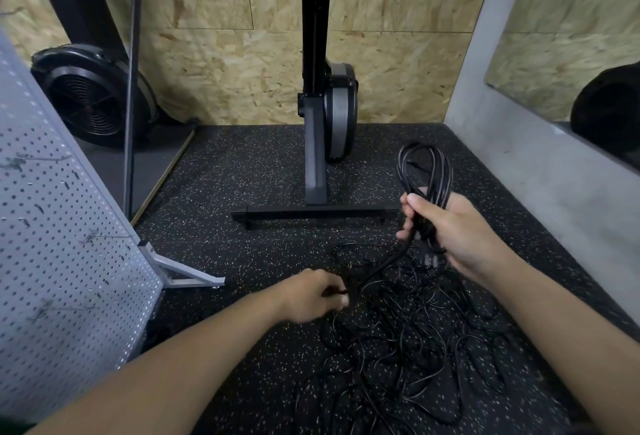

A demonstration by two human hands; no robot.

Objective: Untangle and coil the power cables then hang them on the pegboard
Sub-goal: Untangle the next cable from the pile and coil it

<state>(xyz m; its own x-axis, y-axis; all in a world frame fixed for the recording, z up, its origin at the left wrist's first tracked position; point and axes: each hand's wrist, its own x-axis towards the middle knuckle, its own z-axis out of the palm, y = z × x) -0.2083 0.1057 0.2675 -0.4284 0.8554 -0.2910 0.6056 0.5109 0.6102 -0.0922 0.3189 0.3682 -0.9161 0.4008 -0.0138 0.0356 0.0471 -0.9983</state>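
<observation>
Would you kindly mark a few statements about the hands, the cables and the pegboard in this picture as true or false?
1. The right hand grips a coil of black cable. True.
2. The left hand is open and touches nothing. False: it pinches a strand that runs up to the coil.
3. A tangle of cable lies on the floor. True.
4. Cables hang on the pegboard. False: the hooks in view are bare.

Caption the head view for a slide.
Right hand grips a part-wound cable coil while the left hand pinches its trailing strand over the tangled cables on the floor, beside the pegboard.
</observation>
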